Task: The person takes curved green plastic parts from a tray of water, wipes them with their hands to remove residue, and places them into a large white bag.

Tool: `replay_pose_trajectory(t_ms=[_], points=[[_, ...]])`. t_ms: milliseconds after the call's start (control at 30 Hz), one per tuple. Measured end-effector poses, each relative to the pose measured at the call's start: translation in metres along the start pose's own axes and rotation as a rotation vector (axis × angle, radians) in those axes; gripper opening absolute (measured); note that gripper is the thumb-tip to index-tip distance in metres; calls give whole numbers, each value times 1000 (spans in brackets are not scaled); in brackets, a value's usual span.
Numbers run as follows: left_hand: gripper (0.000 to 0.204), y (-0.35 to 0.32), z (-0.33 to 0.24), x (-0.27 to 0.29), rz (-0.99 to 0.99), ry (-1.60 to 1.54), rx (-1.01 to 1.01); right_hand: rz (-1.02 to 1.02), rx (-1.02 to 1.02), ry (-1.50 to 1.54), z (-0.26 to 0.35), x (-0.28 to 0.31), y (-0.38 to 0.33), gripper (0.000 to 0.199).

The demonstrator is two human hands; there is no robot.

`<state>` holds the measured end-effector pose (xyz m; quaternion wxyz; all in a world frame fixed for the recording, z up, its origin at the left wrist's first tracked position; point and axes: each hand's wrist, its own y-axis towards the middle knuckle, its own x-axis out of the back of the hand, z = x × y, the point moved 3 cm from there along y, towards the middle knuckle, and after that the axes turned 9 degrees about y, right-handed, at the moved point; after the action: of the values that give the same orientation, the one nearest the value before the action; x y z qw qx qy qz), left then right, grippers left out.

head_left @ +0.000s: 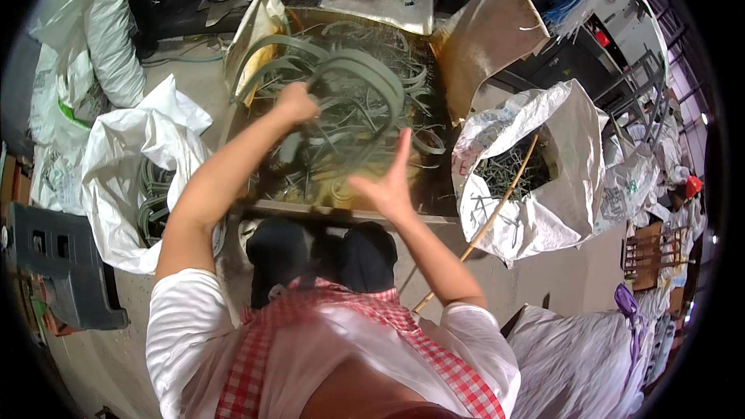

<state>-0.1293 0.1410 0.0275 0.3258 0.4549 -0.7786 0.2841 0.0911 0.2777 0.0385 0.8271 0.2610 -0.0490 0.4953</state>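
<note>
Plastic strips grey-green, some w/ yellowish edges. Sacks white. Apron red & white check, shirt white. Stool dark grey. Stick tan. Trousers black.

Before you: metal bin heaped with grey-green plastic strips; concrete floor carries white sacks, grey stool.

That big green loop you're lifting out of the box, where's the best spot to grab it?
Probably the upper curve of the big green loop, reached from above. That arc stands up out of the tangle in the box, while its lower part is blurred among other strips. The left hand already grips its left end; the right hand is open.
</note>
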Motion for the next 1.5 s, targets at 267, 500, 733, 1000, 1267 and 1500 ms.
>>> replay_pose_trajectory(t_ms=[267,500,733,1000,1267,1500], points=[[59,-117,-45,12,463,-996,-327,-3,-102,731,-100,-30,71,73],[53,-177,-21,17,680,-1645,-359,471,-420,1378,-62,-57,53,75],[63,-195,59,66,323,-1532,-400,527,-411,1000,44,-98,62,56],[56,-250,144,186,-772,-423,64,509,6,828,192,-234,58,100],[44,-275,280,275,-1084,308,415,631,208,-106,113,-387,67,89],[42,-166,263,241,-338,1111,193,395,-581,838,113,-360,142,21]])
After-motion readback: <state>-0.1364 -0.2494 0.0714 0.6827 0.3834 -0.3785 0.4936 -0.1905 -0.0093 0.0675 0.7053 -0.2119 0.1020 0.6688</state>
